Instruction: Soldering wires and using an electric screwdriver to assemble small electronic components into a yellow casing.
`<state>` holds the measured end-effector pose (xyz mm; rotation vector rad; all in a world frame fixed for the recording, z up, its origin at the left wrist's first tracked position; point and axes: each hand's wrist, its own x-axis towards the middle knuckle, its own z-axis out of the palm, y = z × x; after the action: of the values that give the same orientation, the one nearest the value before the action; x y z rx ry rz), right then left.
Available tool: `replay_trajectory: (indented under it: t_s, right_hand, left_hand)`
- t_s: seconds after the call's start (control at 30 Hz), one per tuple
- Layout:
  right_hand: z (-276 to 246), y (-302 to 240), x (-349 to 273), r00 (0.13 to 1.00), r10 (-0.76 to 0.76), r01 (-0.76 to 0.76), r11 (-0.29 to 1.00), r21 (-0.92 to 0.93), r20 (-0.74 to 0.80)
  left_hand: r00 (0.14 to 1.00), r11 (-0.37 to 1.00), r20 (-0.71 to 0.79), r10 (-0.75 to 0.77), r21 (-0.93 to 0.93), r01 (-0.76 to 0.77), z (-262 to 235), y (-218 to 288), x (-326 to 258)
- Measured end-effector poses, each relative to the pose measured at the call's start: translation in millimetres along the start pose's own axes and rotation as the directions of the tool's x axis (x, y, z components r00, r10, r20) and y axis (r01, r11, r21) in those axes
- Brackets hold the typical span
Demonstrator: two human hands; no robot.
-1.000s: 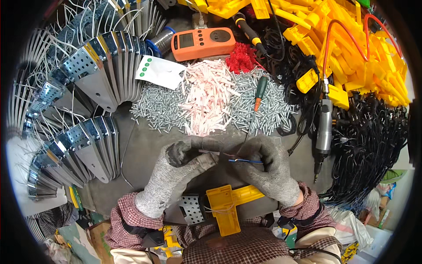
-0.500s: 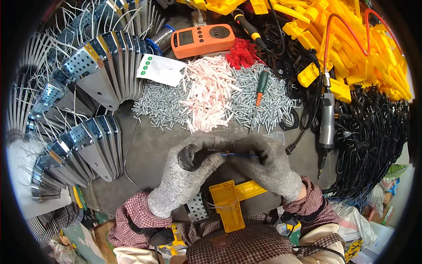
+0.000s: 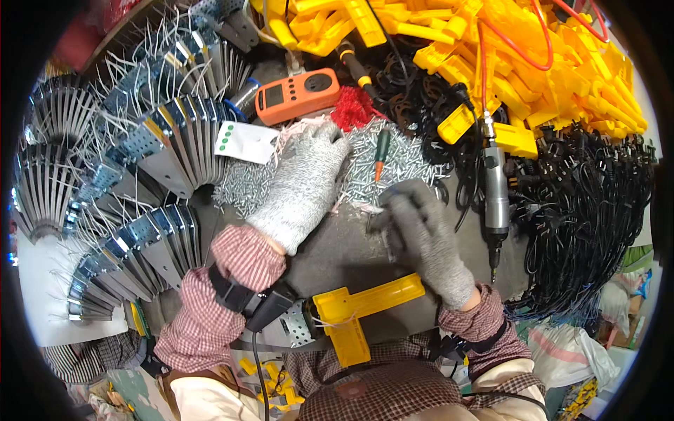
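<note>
My left hand (image 3: 305,179), in a grey knit glove, reaches into the heap of pale pink strips (image 3: 291,131) and covers most of it; its fingertips are hidden. Over the grey tabletop my right hand (image 3: 425,235), gloved too, has its fingers bent toward the thumb. Something thin shows below them, too blurred to name. Just past its fingertips lies a green and orange screwdriver (image 3: 380,156) on the silver screws (image 3: 361,158). Closer to me rests a yellow plastic T-shaped part (image 3: 342,309), beside a perforated metal plate (image 3: 296,328).
Folded metal brackets with white wires (image 3: 165,242) line the left. An orange meter (image 3: 298,96), red bits (image 3: 353,109) and a white card (image 3: 246,142) stand behind. A silver air driver (image 3: 496,193), black cords (image 3: 583,210) and yellow plastic parts (image 3: 526,77) fill the right.
My hands have parted from around a thin blue wire, which no longer shows. The left has moved forward onto the pink strips; the right stays over the tabletop. The view has shifted slightly.
</note>
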<state>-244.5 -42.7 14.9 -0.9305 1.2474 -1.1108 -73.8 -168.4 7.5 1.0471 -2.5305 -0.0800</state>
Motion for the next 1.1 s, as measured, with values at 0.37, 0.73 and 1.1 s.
replay_trajectory:
  t_s: [0.37, 0.73, 1.1]
  right_hand:
    - [0, 8, -6, 0.928, -0.326, 0.373, 0.826, -0.422, 0.182]
    - [13, 8, -15, 0.970, -0.059, 0.144, 0.922, -0.360, 0.237]
    - [13, 9, -9, 0.950, -0.171, 0.287, 0.811, -0.510, 0.262]
  left_hand:
    - [0.851, 0.475, 0.135, -0.508, -0.780, 0.407, -42, 31, -67]
    - [0.770, 0.160, 0.409, -0.489, -0.826, 0.540, -37, 34, -126]
    - [0.762, 0.142, 0.409, -0.502, -0.830, 0.539, -40, 42, -123]
